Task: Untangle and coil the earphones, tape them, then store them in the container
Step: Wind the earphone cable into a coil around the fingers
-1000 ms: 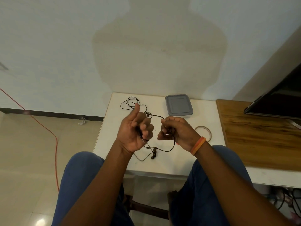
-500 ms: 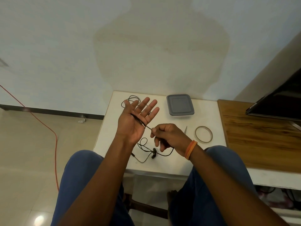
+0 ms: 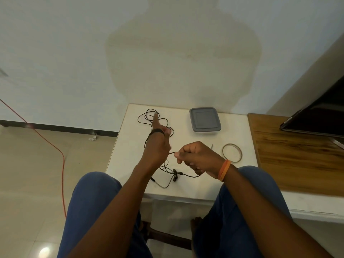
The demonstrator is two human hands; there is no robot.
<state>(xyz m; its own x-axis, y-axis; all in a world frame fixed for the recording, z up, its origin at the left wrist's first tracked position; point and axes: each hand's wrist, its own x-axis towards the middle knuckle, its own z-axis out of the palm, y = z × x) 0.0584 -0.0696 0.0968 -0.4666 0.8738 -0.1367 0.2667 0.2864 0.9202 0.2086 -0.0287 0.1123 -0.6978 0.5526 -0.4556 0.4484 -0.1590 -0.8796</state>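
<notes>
Black wired earphones (image 3: 175, 175) lie on the small white table (image 3: 234, 175), with loose loops at the far left and the earbuds near the front edge. My left hand (image 3: 157, 146) is raised edge-on above the table, fingers straight, and the cord is wrapped around it. My right hand (image 3: 195, 156) is a fist just right of it, pinching the cord taut between the two hands. A grey lidded container (image 3: 204, 119) stands closed at the back of the table. The tape roll (image 3: 232, 152) lies flat to the right of my right hand.
A wooden surface (image 3: 297, 157) adjoins the table on the right, with a dark screen (image 3: 320, 116) above it. A thin pointed tool tip (image 3: 211, 146) shows behind my right hand. An orange cable (image 3: 55, 151) runs across the floor at left. My knees sit below the table's front edge.
My left hand has turned from palm-up with spread fingers to edge-on, and the cord now loops around it. My right hand has moved right and slightly up, pulling the cord taut.
</notes>
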